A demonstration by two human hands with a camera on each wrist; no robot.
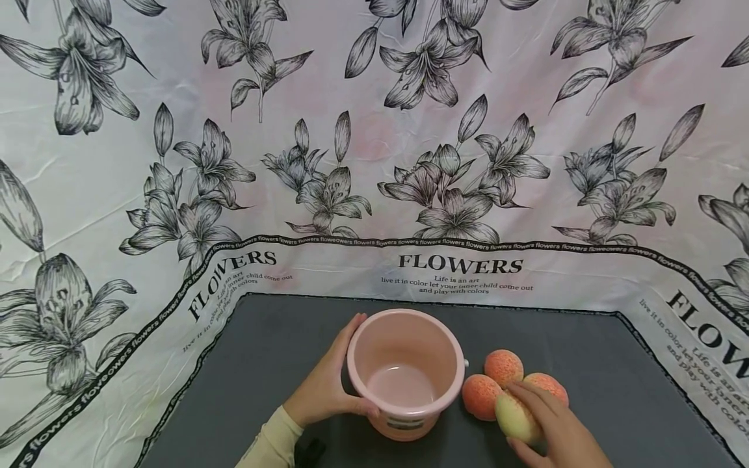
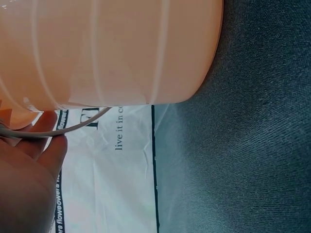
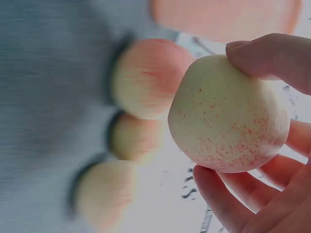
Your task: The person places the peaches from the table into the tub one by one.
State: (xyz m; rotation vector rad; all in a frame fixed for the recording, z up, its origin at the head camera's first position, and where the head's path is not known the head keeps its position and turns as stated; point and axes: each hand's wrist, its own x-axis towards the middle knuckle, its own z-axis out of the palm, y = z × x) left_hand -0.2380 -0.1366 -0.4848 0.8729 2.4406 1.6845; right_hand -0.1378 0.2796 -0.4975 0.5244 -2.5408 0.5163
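Observation:
A pink plastic bucket [image 1: 404, 348] stands upright on the dark grey cloth, its mouth facing up. My left hand [image 1: 328, 390] holds it from the left, thumb at the near side and fingers at the far side below the rim. The bucket's thin handle [image 2: 73, 128] passes by those fingers in the left wrist view. Between thumb and fingers, my right hand [image 1: 556, 426] grips a pale yellow-green peach [image 3: 228, 116] with red speckles. Three more peaches, one at the back [image 1: 503, 367], one at the left [image 1: 481, 397] and one at the right [image 1: 550, 385], lie close to it.
The peaches are to the right of the bucket. A white border printed with flowers and lettering [image 1: 460, 263] frames the grey area [image 1: 281, 338] of the cloth. Behind it rises white fabric with black lily drawings. Something small and dark [image 1: 310, 452] lies near my left sleeve.

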